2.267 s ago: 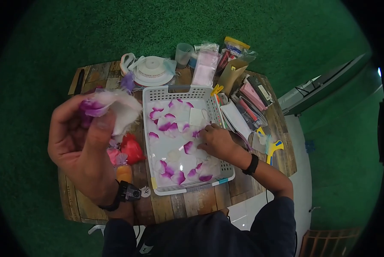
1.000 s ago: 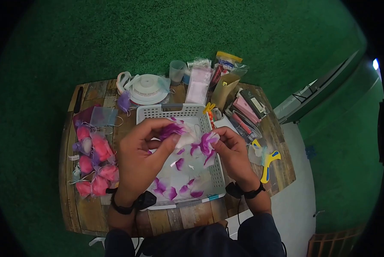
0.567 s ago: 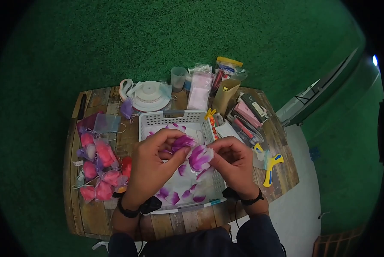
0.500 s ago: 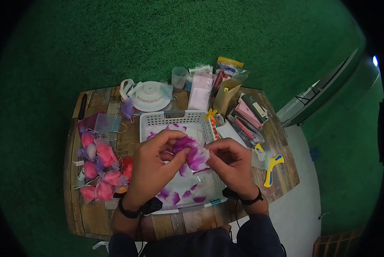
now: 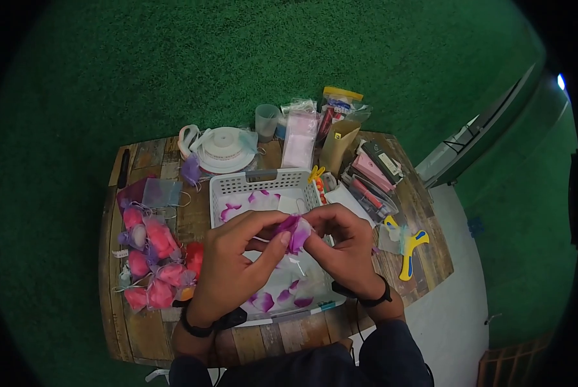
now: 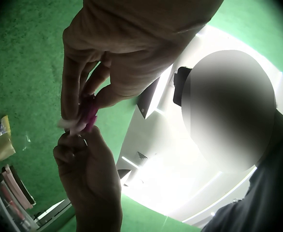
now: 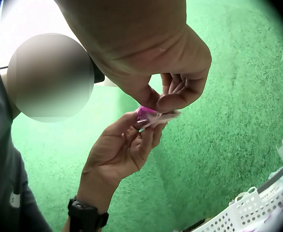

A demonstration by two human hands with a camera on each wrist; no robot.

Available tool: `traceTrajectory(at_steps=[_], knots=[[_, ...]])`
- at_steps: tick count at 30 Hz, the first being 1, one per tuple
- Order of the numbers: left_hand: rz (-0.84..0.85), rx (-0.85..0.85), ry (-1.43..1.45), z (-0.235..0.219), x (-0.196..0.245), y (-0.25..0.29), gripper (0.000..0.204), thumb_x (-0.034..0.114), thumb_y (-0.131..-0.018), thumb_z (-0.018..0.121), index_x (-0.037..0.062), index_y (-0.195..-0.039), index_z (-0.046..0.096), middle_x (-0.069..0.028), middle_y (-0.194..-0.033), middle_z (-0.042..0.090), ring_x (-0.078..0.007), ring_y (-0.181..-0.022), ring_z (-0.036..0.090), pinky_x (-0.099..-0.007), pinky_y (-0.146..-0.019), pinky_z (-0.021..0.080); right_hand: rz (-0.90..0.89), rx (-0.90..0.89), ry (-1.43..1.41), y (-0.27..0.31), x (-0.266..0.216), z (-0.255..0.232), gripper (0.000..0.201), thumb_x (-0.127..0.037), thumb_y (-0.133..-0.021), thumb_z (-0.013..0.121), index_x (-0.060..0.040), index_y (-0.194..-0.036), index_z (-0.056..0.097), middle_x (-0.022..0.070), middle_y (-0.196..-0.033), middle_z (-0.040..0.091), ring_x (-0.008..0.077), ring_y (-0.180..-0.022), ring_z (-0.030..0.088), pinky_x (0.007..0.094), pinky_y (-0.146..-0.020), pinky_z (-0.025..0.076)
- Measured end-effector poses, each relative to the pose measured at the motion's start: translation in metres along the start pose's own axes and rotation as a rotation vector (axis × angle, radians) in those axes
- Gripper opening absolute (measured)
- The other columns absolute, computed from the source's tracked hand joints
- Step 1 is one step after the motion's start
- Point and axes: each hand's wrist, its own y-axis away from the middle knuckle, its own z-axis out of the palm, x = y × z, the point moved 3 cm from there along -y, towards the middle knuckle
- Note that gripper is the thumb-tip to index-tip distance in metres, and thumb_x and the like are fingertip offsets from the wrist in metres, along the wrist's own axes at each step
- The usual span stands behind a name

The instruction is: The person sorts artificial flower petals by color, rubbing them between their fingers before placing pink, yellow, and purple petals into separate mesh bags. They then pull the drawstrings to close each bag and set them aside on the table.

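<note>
Both hands meet above the white perforated basket (image 5: 236, 184). My left hand (image 5: 244, 251) pinches a small bunch of purple-and-white flower petals (image 5: 295, 235) between thumb and fingers. From the other side my right hand (image 5: 346, 244) pinches the white edge of the same bunch, its fingertips close to the left ones. The left wrist view shows the petals (image 6: 86, 116) squeezed between the two sets of fingertips. In the right wrist view the bunch (image 7: 148, 116) shows a magenta part and pale edges. Loose petals (image 5: 262, 301) lie scattered on the basket floor.
Pink-filled pouches (image 5: 160, 238) lie left of the basket on the wooden table (image 5: 144, 335). Behind it stand a ribbon roll (image 5: 226, 149), a plastic cup (image 5: 266, 119) and packets (image 5: 300, 138). A yellow-and-blue tool (image 5: 413, 255) lies on the right.
The right hand has left the basket floor with petals, and the left hand has come down from the left. The two hands have met, and their petals now overlap in one bunch.
</note>
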Motion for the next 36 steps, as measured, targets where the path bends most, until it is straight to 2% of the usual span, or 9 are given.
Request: traceTrajectory(at_steps=[7, 12, 16, 18, 30, 32, 33, 35, 36], knots=[[0.071, -0.062, -0.040, 0.008, 0.008, 0.000, 0.034, 0.004, -0.082, 0.076, -0.0029, -0.112, 0.063, -0.0137, -0.099, 0.069, -0.0199, -0.089, 0.072, -0.0287, -0.076, 0.059, -0.110, 0.056, 0.147, 0.000, -0.009, 0.000, 0.019, -0.001, -0.082, 0.073, 0.0017, -0.099, 0.066, 0.0036, -0.082, 0.068, 0.0073, -0.070, 0.061, 0.0212, -0.064, 0.049], [0.000, 0.019, -0.022, 0.005, -0.003, 0.003, 0.031, -0.003, -0.082, 0.071, -0.0031, -0.112, 0.063, -0.0132, -0.100, 0.069, -0.0178, -0.086, 0.072, -0.0268, -0.072, 0.059, -0.172, 0.098, 0.184, 0.003, -0.020, 0.000, 0.018, -0.002, -0.082, 0.074, 0.0019, -0.098, 0.067, 0.0036, -0.079, 0.068, 0.0079, -0.066, 0.061, 0.0214, -0.060, 0.049], [-0.012, 0.054, 0.053, 0.001, -0.006, 0.004, 0.029, -0.007, -0.083, 0.067, -0.0041, -0.112, 0.063, -0.0130, -0.100, 0.069, -0.0150, -0.084, 0.071, -0.0254, -0.070, 0.059, -0.068, 0.054, 0.049, 0.005, -0.020, -0.004, 0.017, -0.001, -0.084, 0.074, 0.0027, -0.099, 0.067, 0.0054, -0.084, 0.069, 0.0084, -0.072, 0.062, 0.0219, -0.066, 0.050], [-0.088, 0.051, 0.072, -0.001, -0.004, 0.004, 0.029, -0.009, -0.086, 0.065, -0.0047, -0.113, 0.060, -0.0095, -0.101, 0.067, -0.0120, -0.089, 0.066, -0.0235, -0.075, 0.056, -0.055, 0.057, 0.027, 0.006, -0.018, -0.007, 0.016, -0.001, -0.085, 0.074, 0.0028, -0.099, 0.067, 0.0060, -0.086, 0.069, 0.0087, -0.075, 0.063, 0.0221, -0.068, 0.050], [-0.077, 0.092, 0.163, -0.002, 0.000, 0.006, 0.025, -0.005, -0.087, 0.067, -0.0052, -0.112, 0.062, -0.0100, -0.103, 0.068, -0.0131, -0.093, 0.067, -0.0246, -0.078, 0.057, -0.030, 0.119, -0.073, 0.003, -0.022, -0.007, 0.028, -0.003, -0.086, 0.073, 0.0005, -0.111, 0.062, 0.0077, -0.102, 0.067, 0.0098, -0.087, 0.063, 0.0239, -0.077, 0.050], [-0.085, 0.074, 0.189, -0.002, 0.004, 0.007, 0.025, -0.005, -0.087, 0.067, -0.0052, -0.112, 0.062, -0.0099, -0.103, 0.068, -0.0133, -0.093, 0.067, -0.0252, -0.079, 0.057, 0.035, 0.070, -0.158, 0.001, -0.015, -0.006, 0.027, -0.007, -0.087, 0.073, 0.0005, -0.111, 0.062, 0.0052, -0.091, 0.068, 0.0089, -0.074, 0.063, 0.0217, -0.066, 0.051], [-0.094, 0.060, 0.216, -0.002, 0.005, 0.007, 0.025, -0.006, -0.087, 0.067, -0.0052, -0.112, 0.062, -0.0098, -0.103, 0.068, -0.0136, -0.093, 0.067, -0.0257, -0.081, 0.056, 0.035, 0.075, -0.161, 0.000, -0.015, -0.008, 0.027, -0.007, -0.087, 0.073, 0.0005, -0.111, 0.062, 0.0052, -0.091, 0.068, 0.0089, -0.074, 0.063, 0.0217, -0.066, 0.051], [-0.092, 0.045, 0.201, -0.003, 0.003, 0.008, 0.025, -0.006, -0.086, 0.067, -0.0049, -0.111, 0.063, -0.0097, -0.103, 0.068, -0.0134, -0.091, 0.067, -0.0257, -0.080, 0.056, 0.243, -0.152, -0.382, 0.000, -0.012, -0.008, 0.022, -0.008, -0.090, 0.071, 0.0006, -0.108, 0.062, 0.0032, -0.090, 0.068, 0.0064, -0.075, 0.063, 0.0207, -0.065, 0.051], [-0.090, 0.033, 0.189, -0.004, 0.002, 0.008, 0.024, -0.006, -0.086, 0.066, -0.0047, -0.110, 0.063, -0.0097, -0.102, 0.068, -0.0132, -0.089, 0.067, -0.0257, -0.079, 0.055, 0.249, -0.148, -0.384, -0.001, -0.012, -0.009, 0.022, -0.008, -0.090, 0.071, 0.0006, -0.108, 0.062, 0.0032, -0.090, 0.068, 0.0064, -0.075, 0.063, 0.0207, -0.065, 0.051]])
